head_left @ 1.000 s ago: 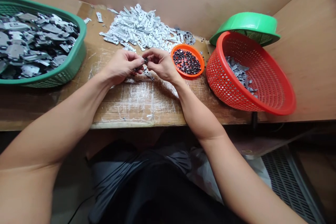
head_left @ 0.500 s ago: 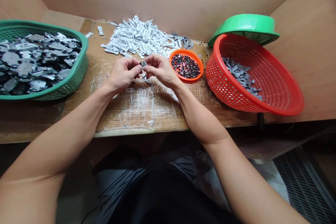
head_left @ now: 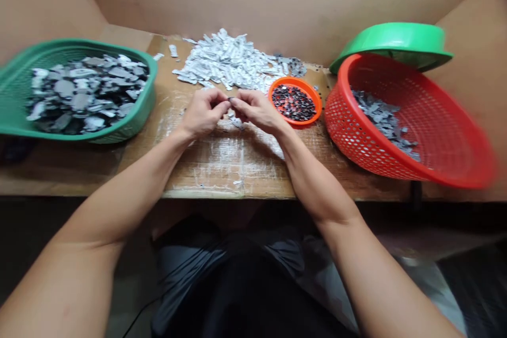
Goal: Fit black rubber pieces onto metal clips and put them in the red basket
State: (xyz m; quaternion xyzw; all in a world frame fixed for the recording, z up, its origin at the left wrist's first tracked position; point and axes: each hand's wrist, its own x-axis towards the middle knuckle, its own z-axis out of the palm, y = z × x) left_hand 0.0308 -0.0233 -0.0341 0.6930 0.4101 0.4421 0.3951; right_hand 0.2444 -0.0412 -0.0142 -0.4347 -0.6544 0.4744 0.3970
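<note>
My left hand (head_left: 205, 112) and my right hand (head_left: 258, 110) meet over the middle of the worktable, fingertips almost touching. Both are closed in a pinch around one small metal part (head_left: 230, 99), mostly hidden by the fingers. Just below the fingertips, a few loose metal pieces (head_left: 236, 122) lie on the tabletop. Behind the hands spreads a heap of silvery stamped metal pieces (head_left: 232, 58). Close to my right hand stands a shallow orange dish (head_left: 301, 123) holding many small dark, shiny parts (head_left: 295, 102).
On the left, a green basket (head_left: 148, 100) holds a pile of grey metal assemblies (head_left: 89, 92). A tilted red perforated basket (head_left: 368, 156) with grey metal pieces (head_left: 386, 121) stands at right, a bright green basket (head_left: 396, 39) behind it. Board walls (head_left: 277, 0) enclose the table.
The whole view has shifted, so table and baskets appear farther right. Both hands stay pinched together over the same spot; the part between them now shows less.
</note>
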